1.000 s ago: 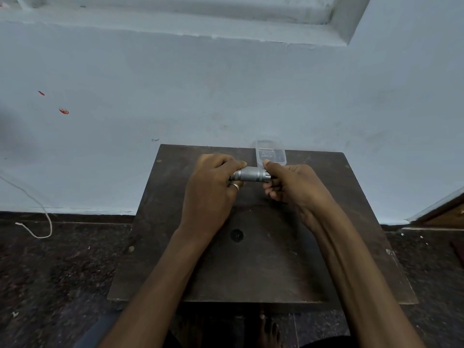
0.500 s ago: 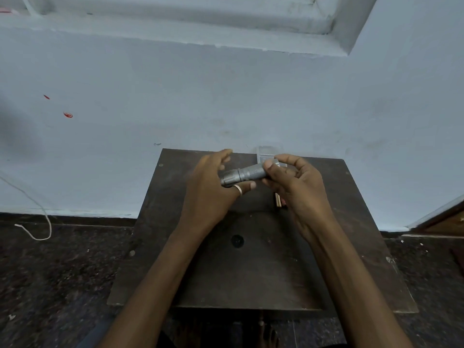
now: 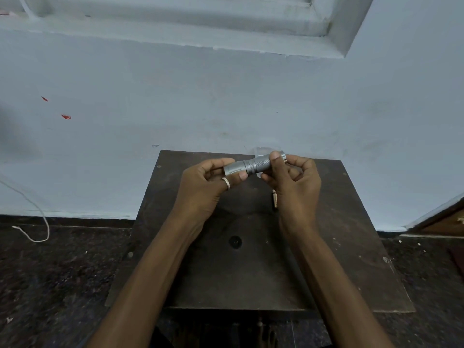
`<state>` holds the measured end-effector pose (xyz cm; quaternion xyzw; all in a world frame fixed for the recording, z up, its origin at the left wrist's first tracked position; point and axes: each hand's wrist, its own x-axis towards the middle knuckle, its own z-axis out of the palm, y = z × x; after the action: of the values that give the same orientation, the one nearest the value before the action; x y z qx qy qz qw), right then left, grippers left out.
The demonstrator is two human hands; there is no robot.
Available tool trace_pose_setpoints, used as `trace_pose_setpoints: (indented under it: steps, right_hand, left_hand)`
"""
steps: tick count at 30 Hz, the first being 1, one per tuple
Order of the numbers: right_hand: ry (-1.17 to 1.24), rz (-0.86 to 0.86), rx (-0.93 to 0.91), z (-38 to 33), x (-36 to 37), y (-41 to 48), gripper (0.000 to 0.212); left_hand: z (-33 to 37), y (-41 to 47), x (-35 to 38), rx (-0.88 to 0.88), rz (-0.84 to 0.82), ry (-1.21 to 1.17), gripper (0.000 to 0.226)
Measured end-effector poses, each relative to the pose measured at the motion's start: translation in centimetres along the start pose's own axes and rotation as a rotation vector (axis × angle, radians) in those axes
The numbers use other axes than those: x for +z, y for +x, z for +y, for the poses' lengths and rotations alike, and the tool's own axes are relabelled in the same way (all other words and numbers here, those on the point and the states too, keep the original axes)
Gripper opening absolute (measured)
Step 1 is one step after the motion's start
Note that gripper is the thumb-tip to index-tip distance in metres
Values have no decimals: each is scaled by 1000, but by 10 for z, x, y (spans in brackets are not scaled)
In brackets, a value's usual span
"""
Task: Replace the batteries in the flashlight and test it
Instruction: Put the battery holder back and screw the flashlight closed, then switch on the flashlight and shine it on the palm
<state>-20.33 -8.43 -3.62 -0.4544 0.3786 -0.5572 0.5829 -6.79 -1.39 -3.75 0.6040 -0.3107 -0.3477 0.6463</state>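
Flashlight held crosswise between both hands above the dark surface (image 3: 326,247).

The flashlight (image 3: 253,165) lies left-to-right, right end slightly raised; left hand (image 3: 208,187) pinches one end, right hand (image 3: 293,182) grips the other, equally near.

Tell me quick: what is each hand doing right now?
Left hand: closed on one end of the flashlight.
Right hand: closed on the flashlight's other end.

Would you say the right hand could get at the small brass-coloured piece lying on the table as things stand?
Probably not at once: the right hand is busy gripping the flashlight with the left hand. The piece lies uncovered just below it, so after letting go, likely yes.
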Motion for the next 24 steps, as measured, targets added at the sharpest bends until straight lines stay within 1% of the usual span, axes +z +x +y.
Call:
trace_pose_setpoints:
  steps: [4, 7, 9, 10, 13, 15, 18, 20, 24]
  right_hand:
    - [112, -31, 62, 0, 4, -3, 34]
    - [190, -28, 110, 0, 4, -3, 34]
    - [217, -29, 101, -1, 3, -1, 34]
    - [214, -32, 89, -2, 3, 0, 34]
    - [185, -35, 49, -3, 0, 3, 31]
    - [167, -25, 28, -5, -2, 5, 29]
    - [166, -22, 10, -8, -3, 6, 29]
    - [185, -21, 11, -10, -4, 6, 31]
    - [210, -10, 10, -18, -8, 9, 34]
  left_hand:
    - [-1, -1, 2, 9, -20, -10, 37]
    - [0, -1, 2, -10, -27, -22, 37]
    - [2, 0, 2, -63, -54, -145, 40]
    - [4, 0, 2, -98, -66, -227, 45]
    - [9, 5, -2, -251, -40, -407, 71]
    - [10, 7, -9, -321, -54, -498, 78]
    - [14, 6, -15, -339, -89, -627, 84]
    - [17, 6, -17, -347, -84, -698, 86]
    - [21, 6, -22, -335, -64, -737, 86]
